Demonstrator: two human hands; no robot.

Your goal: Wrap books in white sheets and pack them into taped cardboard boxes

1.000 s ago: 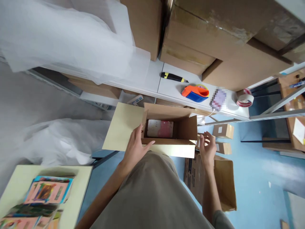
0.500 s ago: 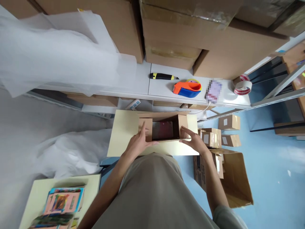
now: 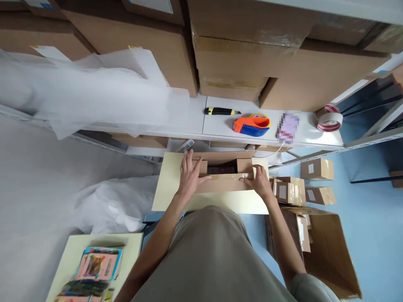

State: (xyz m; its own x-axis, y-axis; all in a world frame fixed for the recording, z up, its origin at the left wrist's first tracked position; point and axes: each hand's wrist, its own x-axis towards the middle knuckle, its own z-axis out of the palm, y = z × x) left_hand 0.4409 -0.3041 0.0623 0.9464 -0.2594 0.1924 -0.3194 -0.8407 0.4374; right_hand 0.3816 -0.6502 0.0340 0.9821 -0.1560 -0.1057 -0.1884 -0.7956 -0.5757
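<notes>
Left hand (image 3: 189,175) and right hand (image 3: 260,183) grasping the open carton (image 3: 244,165) by its ends, thumbs on the near flap (image 3: 225,185); it's sitting on the cream table (image 3: 167,182), a tape dispenser (image 3: 252,126) on the shelf (image 3: 217,125) beyond
</notes>
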